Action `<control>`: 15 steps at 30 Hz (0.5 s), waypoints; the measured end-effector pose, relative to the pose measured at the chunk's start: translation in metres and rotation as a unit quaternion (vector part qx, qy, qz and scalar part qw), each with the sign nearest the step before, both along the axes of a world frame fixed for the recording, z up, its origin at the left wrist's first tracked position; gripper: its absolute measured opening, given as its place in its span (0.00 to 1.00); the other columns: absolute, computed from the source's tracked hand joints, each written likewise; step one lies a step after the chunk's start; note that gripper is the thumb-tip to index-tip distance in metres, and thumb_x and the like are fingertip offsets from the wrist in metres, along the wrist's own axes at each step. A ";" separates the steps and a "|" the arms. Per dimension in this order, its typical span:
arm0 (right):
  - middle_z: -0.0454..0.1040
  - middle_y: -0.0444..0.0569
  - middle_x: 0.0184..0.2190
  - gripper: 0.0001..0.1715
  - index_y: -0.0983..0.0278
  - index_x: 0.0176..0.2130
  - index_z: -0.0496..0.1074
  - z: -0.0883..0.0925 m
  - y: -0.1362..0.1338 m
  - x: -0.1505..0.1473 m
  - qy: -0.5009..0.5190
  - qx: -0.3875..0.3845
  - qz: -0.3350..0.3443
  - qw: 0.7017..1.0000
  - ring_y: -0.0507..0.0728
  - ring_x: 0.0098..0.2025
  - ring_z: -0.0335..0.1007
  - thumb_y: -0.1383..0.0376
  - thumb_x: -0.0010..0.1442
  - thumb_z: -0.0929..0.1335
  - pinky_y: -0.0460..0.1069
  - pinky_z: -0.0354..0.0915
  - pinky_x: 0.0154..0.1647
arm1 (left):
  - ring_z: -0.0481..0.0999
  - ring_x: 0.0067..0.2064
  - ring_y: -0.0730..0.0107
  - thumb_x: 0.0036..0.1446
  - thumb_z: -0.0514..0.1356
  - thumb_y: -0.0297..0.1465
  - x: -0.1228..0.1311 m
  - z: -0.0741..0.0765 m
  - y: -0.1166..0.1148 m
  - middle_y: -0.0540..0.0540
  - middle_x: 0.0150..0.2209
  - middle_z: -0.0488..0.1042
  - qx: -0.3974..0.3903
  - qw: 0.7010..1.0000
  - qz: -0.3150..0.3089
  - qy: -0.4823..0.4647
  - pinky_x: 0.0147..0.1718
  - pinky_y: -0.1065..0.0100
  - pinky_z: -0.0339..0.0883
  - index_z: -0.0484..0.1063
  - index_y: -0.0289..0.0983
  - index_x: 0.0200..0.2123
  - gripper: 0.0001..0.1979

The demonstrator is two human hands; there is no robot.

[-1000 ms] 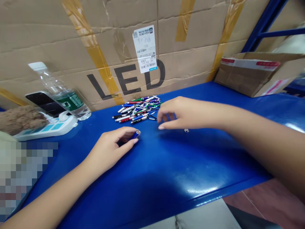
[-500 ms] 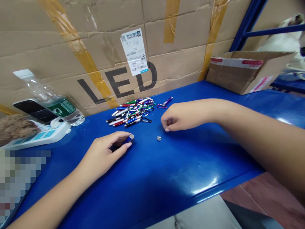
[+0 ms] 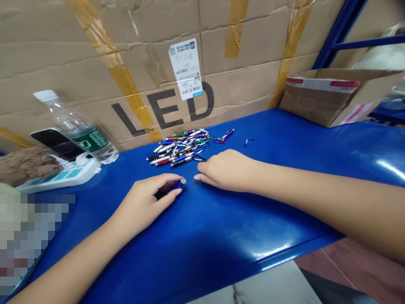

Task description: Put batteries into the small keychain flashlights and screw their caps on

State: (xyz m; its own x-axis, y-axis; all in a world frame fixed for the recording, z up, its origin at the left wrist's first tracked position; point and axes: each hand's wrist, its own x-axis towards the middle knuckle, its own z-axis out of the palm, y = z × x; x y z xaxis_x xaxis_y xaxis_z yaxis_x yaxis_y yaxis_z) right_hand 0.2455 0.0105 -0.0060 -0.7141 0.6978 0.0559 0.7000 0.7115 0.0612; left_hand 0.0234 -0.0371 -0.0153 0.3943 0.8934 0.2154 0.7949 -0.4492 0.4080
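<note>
My left hand (image 3: 154, 197) is closed around a blue keychain flashlight barrel (image 3: 179, 183), its round silver end pointing right between thumb and fingers. Close to that end, my right hand (image 3: 221, 169) hovers low over the table, palm down, fingers curled together. Whatever its fingertips may hold is hidden. Behind both hands lies a pile of keychain flashlights (image 3: 179, 147) in several colours, with small carabiner clips. A purple keychain flashlight (image 3: 228, 134) lies apart, right of the pile. Farther right is a loose blue carabiner clip (image 3: 249, 142).
A large cardboard box (image 3: 240, 80) marked LED walls off the back of the blue table (image 3: 196, 245). At left stand a water bottle (image 3: 90, 141), a phone (image 3: 61, 143) and a white power strip (image 3: 68, 174). An open carton (image 3: 311, 99) sits at back right.
My right hand has moved left and toward me, close to the flashlight barrel. The small silver pieces on the table are out of sight. The blue carabiner clip shows now. The view has shifted slightly.
</note>
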 end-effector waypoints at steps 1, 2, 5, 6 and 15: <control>0.76 0.55 0.28 0.27 0.66 0.39 0.75 0.004 0.000 0.003 0.004 -0.003 -0.014 1.000 0.58 0.30 0.72 0.51 0.67 0.57 0.49 0.59 0.31 | 0.79 0.40 0.62 0.59 0.56 0.43 0.000 0.000 0.000 0.46 0.42 0.80 -0.001 1.000 -0.001 0.003 0.39 0.66 0.75 0.76 0.41 0.44 0.17; 0.76 0.55 0.27 0.28 0.66 0.37 0.75 0.008 -0.001 0.007 0.004 -0.012 -0.023 1.000 0.58 0.29 0.71 0.50 0.66 0.57 0.49 0.59 0.31 | 0.79 0.40 0.62 0.59 0.56 0.43 0.000 0.001 0.000 0.46 0.42 0.80 -0.002 1.000 -0.003 0.006 0.38 0.66 0.75 0.76 0.41 0.44 0.17; 0.75 0.53 0.25 0.28 0.65 0.32 0.76 0.018 0.001 0.023 -0.009 -0.062 -0.021 0.998 0.55 0.25 0.68 0.48 0.64 0.59 0.49 0.58 0.29 | 0.79 0.41 0.63 0.60 0.56 0.43 0.000 0.000 -0.001 0.48 0.44 0.80 -0.002 1.000 -0.009 0.009 0.40 0.66 0.74 0.76 0.43 0.45 0.16; 0.75 0.52 0.25 0.27 0.64 0.31 0.75 0.019 0.002 0.027 -0.014 -0.076 -0.016 0.997 0.55 0.24 0.67 0.48 0.64 0.60 0.49 0.58 0.29 | 0.79 0.42 0.63 0.60 0.56 0.43 -0.001 0.000 -0.001 0.48 0.44 0.80 -0.002 1.000 -0.010 0.009 0.41 0.66 0.74 0.76 0.43 0.45 0.16; 0.76 0.54 0.26 0.21 0.66 0.35 0.77 0.003 0.003 0.015 -0.058 -0.045 -0.004 0.997 0.58 0.30 0.72 0.58 0.66 0.60 0.50 0.59 0.32 | 0.79 0.43 0.62 0.60 0.57 0.42 -0.003 -0.002 0.000 0.48 0.44 0.80 0.002 1.000 -0.014 0.004 0.42 0.66 0.74 0.76 0.43 0.45 0.15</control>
